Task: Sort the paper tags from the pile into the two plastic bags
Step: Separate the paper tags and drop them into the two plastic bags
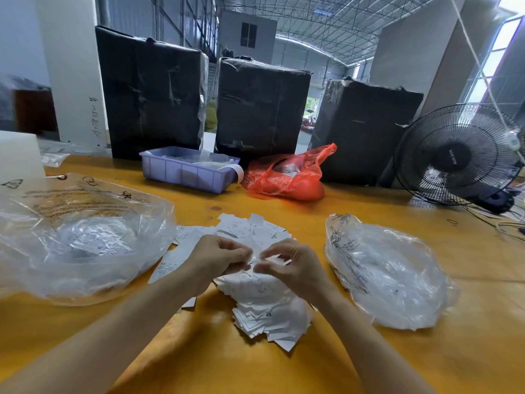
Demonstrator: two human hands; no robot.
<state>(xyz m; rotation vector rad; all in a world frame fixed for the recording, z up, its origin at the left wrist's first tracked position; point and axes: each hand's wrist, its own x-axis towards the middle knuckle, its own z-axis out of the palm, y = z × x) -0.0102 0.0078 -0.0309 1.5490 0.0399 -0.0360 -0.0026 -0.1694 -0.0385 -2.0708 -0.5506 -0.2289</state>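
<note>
Two hands, left hand [218, 260] and right hand [289, 265], pinch blurred paper tags [257, 258] over pile [264, 305]; tag orientation unclear; pile runs near-to-far between plastic bags.

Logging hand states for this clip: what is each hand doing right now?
Left hand: fingers curled, pinching paper tags over the pile.
Right hand: fingers curled, pinching the same tags.

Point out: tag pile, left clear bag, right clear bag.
tag pile [267, 311]: head view, on the heaped tags near the person.
left clear bag [85, 240]: head view, on its crumpled upper side.
right clear bag [392, 274]: head view, on its middle.
</note>
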